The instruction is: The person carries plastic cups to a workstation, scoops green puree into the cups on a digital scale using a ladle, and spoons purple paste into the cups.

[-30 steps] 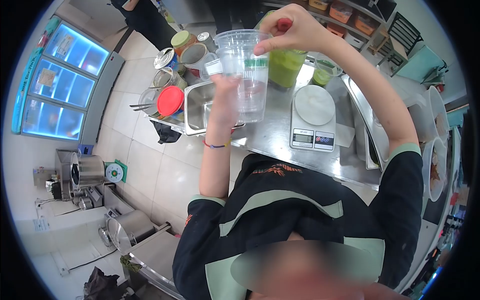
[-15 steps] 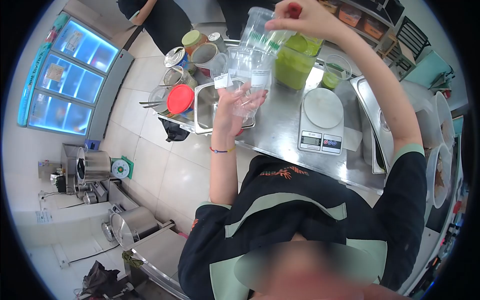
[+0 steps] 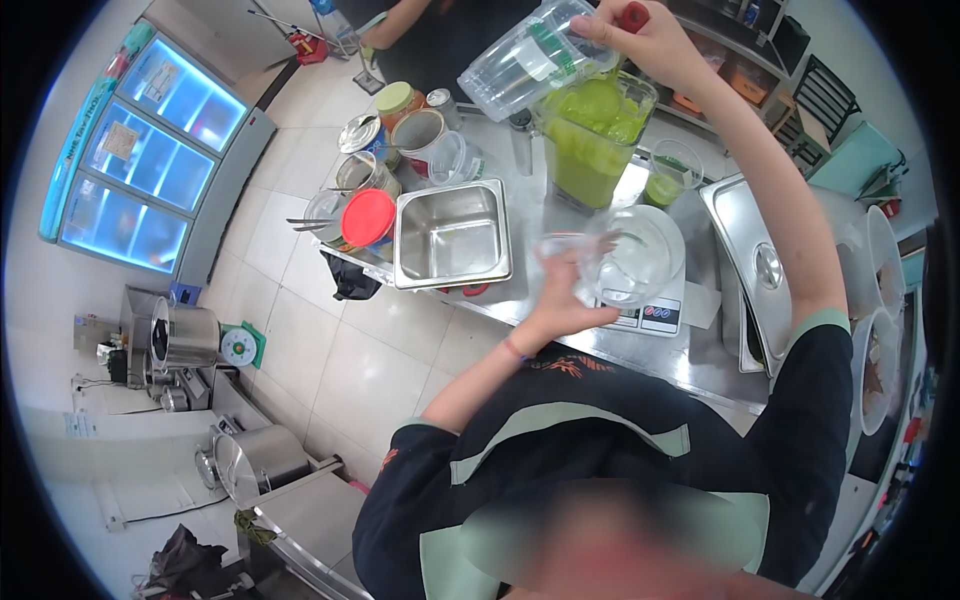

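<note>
My left hand, smeared by motion, is closed around a clear plastic cup. That cup is over or on the round plate of the white kitchen scale; I cannot tell whether it touches. Higher up, my right hand grips a tilted clear plastic cup with green print and a white label, perhaps more than one nested together. A red handle end pokes out of the same hand; its lower part is hidden. Just below stands a clear square container of green contents.
A steel pan lies left of the scale. Beyond it are a red-lidded tub, several jars and cans, and a plastic tub. A small cup of green liquid and steel lids are rightward. Another person stands opposite.
My left hand has moved right and toward me, bringing a clear cup from beside the other cup to the scale. My right hand has shifted slightly right, its cup tilting further.
</note>
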The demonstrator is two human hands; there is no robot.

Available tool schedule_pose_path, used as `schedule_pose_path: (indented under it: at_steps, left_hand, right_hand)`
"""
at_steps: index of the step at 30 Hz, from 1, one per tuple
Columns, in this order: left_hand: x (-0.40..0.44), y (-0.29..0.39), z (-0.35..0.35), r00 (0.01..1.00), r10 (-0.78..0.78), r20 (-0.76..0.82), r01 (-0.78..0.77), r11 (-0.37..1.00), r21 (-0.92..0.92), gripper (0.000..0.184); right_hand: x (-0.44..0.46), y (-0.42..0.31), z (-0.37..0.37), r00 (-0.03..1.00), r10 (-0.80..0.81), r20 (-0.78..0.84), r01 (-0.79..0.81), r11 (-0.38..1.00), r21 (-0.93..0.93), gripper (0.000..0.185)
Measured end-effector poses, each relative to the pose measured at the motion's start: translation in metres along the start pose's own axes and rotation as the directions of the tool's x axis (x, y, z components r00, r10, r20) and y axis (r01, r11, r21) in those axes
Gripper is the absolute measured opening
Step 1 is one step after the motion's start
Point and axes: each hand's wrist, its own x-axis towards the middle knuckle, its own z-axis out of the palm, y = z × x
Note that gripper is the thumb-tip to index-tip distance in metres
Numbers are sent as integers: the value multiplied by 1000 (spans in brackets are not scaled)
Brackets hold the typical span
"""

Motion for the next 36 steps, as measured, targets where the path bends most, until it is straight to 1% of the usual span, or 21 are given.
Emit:
schedule_pose_path:
  at_steps: [1,3,4,6,7,8,10,12,14,15,17,18,21,23,25,26,27,30,31,34,36]
  left_hand:
    - [3,-11,16,999,-19,45,16,997,70,87]
    - [20,-38,43,987,-32,157,-48,875,482,90]
    - [24,-58,58,985,-23,168,-60,878,474,90]
    - [34,-84,79,991,-127,-46,117,979,-165,94]
    - [39,-89,76,992,-109,67,108,994,28,103]
    - [40,-93,78,991,-106,83,105,994,16,103]
    - [40,-81,79,992,-124,-3,123,985,119,103]
    - [33,-57,63,1000,-14,9,12,963,268,98]
    - [17,-10,36,982,190,-17,-166,892,420,90]
    - [9,-11,30,895,419,-152,-349,871,347,89]
    - [9,16,6,794,546,-267,-383,791,476,91]
    - [15,53,-13,840,477,-260,-222,739,637,94]
    - [39,71,-31,779,527,-339,-227,741,632,96]
    - [43,84,-14,894,435,-112,-372,857,356,102]
    - [41,48,13,851,515,-103,-435,801,412,106]
    - [36,33,21,799,594,-90,-494,735,465,111]
    - [32,31,23,786,606,-123,-476,720,505,114]
    - [58,78,-14,713,665,-222,-293,571,767,113]
    - [72,89,-34,760,612,-220,-202,544,814,113]
    - [125,63,-68,744,640,-192,-146,436,888,116]
    - [148,49,-81,867,384,-316,88,508,857,113]
  right_hand:
    - [-2,1,1,1000,3,-2,-3,1000,-6,22]
    - [-6,1,4,998,63,-10,-64,997,-46,23]
    - [-7,-2,2,996,91,-20,-92,993,-71,23]
    - [-13,-8,1,999,36,-6,-36,995,-96,25]
    - [-15,-8,1,999,35,-21,-37,995,-97,25]
    - [-17,-8,1,999,39,-35,-42,995,-95,25]
    - [-21,-6,0,997,60,-51,-64,994,-92,25]
    - [-24,2,-2,995,79,-62,-84,993,-85,26]
    - [-24,17,-6,997,-17,-70,1,975,-222,43]
    - [-29,11,-4,993,-72,-92,53,979,-197,42]
    - [-32,9,-8,996,-55,-77,27,947,-320,45]
    - [-31,13,-7,998,-36,-52,16,937,-348,45]
    - [-30,17,5,989,-133,-65,93,900,-427,46]
    - [-29,16,6,989,-142,-42,111,899,-425,46]
    - [-31,14,9,990,-140,-34,114,905,-409,45]
    - [-32,10,9,996,-71,-54,53,958,-283,36]
    - [-32,7,8,998,-5,-69,-6,988,-156,28]
    - [-37,-3,4,992,-104,-73,83,966,-245,33]
    - [-38,-3,4,993,-93,-73,73,966,-247,33]
    - [-37,-2,5,998,-58,-14,54,975,-216,35]
    - [-37,-3,9,993,-122,7,115,912,-395,35]
